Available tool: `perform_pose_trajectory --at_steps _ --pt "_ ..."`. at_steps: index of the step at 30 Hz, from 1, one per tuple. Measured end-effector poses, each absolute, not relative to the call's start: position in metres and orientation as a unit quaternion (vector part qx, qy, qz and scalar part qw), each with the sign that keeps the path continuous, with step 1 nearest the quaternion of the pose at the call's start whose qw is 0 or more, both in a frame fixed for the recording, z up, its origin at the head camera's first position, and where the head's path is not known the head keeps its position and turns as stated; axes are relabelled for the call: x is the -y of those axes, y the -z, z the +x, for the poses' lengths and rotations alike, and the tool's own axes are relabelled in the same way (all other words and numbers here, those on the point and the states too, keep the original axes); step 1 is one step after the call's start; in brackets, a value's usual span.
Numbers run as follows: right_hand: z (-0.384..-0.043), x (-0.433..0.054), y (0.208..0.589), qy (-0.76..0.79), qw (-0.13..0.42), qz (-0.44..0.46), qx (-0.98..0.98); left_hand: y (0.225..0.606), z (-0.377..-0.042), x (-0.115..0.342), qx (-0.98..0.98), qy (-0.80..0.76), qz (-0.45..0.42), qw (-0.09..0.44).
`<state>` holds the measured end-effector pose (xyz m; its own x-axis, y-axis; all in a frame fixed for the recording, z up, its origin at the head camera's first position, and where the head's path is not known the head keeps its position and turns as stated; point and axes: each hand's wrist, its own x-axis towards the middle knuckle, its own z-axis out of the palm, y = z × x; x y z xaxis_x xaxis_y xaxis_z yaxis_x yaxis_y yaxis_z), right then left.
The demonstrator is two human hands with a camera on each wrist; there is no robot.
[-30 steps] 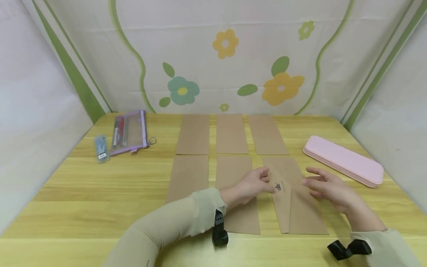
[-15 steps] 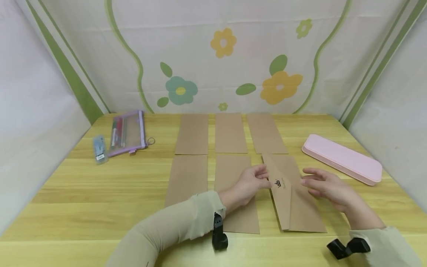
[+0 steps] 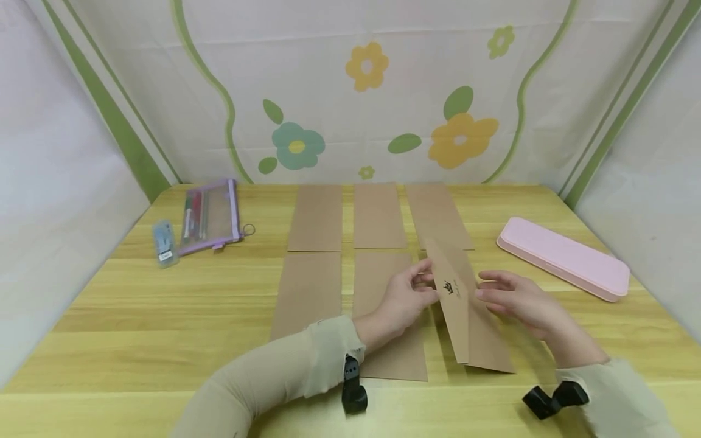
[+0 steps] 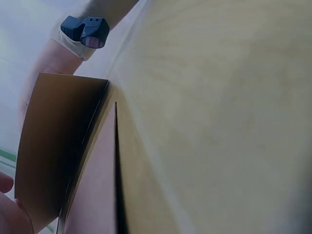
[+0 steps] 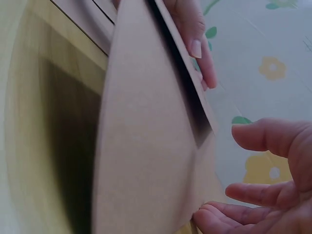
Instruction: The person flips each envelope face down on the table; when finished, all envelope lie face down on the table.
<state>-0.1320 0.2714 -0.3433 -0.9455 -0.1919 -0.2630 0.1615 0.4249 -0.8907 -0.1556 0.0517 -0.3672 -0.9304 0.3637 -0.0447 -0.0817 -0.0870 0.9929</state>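
A kraft-paper envelope with a pointed flap and a printed black crown is tilted, its left side raised off the table. My left hand pinches its left long edge. Across from it, my right hand is at the right edge, thumb spread apart from the fingers; in the right wrist view, lower fingertips touch the paper's edge. The left hand's fingers show behind the envelope there. In the left wrist view, the raised envelope partly hides the right arm.
Several more brown envelopes lie face down in two rows. A pink case sits at the right. On the left are a clear zip pouch holding pens and a small blue box. A flowered cloth hangs behind the table.
My left hand has raised the envelope's left side and shifted the envelope slightly left and away from me. My right hand has followed leftward along its right edge.
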Motion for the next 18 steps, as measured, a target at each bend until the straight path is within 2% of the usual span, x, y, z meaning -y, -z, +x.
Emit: perform_pose_trajectory --at_steps 18 --pt "-0.130 -0.235 0.343 0.597 0.152 -0.024 -0.788 0.349 -0.155 -0.039 -0.642 -0.751 0.115 0.105"
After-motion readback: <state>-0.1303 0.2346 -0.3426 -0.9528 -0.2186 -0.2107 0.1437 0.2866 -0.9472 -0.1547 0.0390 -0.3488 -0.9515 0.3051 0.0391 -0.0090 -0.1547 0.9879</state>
